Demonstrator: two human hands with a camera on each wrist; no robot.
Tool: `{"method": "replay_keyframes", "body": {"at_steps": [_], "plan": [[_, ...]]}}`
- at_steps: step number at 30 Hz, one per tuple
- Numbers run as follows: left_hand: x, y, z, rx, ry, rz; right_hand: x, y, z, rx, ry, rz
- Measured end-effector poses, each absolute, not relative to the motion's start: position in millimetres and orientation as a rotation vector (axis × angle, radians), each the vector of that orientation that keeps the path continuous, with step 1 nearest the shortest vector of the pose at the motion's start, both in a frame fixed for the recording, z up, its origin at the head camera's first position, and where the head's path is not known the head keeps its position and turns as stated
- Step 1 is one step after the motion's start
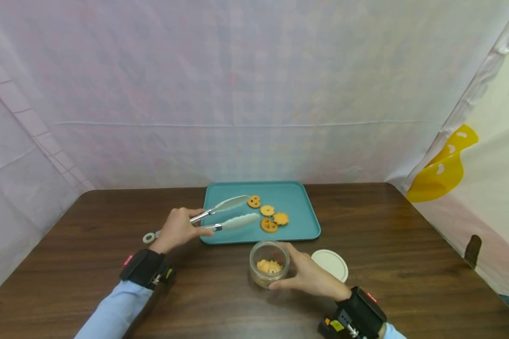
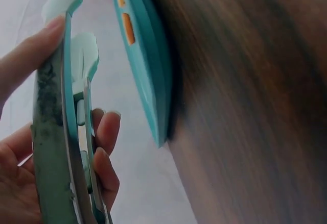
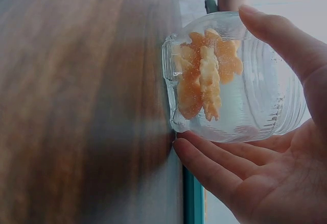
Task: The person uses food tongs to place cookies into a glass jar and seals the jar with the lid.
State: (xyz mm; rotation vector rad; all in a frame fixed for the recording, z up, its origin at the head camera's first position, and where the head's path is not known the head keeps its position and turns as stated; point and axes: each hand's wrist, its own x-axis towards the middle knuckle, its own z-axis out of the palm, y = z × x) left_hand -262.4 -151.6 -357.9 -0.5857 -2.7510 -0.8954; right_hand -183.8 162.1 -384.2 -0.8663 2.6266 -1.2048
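My left hand (image 1: 179, 230) holds a pair of tongs (image 2: 53, 112), thumb along one arm and fingers round the other. The pale tips of the tongs (image 1: 239, 221) stand spread above the blue tray (image 1: 225, 188), nothing pinched between them. One tip is beside a pretzel-shaped cracker (image 1: 253, 201). Further crackers on the tray are another pretzel-shaped one (image 1: 269, 225) and scalloped round ones (image 1: 281, 218). My right hand (image 1: 307, 275) grips a clear glass jar (image 3: 255, 101) standing uncovered on the table, thumb and fingers on opposite sides. Several scalloped crackers (image 3: 204, 76) lie in the jar's bottom.
A round white lid (image 1: 331, 264) lies on the wooden table (image 1: 390, 245), partly behind my right hand. Pale cloth (image 1: 237, 94) hangs behind the tray. At the right, a yellow piece with white spots (image 1: 441, 174) shows against the light side cloth.
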Motion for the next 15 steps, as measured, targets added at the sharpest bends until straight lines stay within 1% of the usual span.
{"method": "replay_keyframes", "body": {"at_steps": [9, 15], "plan": [[-280, -142, -361, -0.475, -2.823, -0.801, -184, 162, -385, -0.873, 2.607, -1.221], [-288, -140, -362, -0.449, -2.841, -0.789, -183, 162, -384, -0.862, 2.594, -1.231]]}}
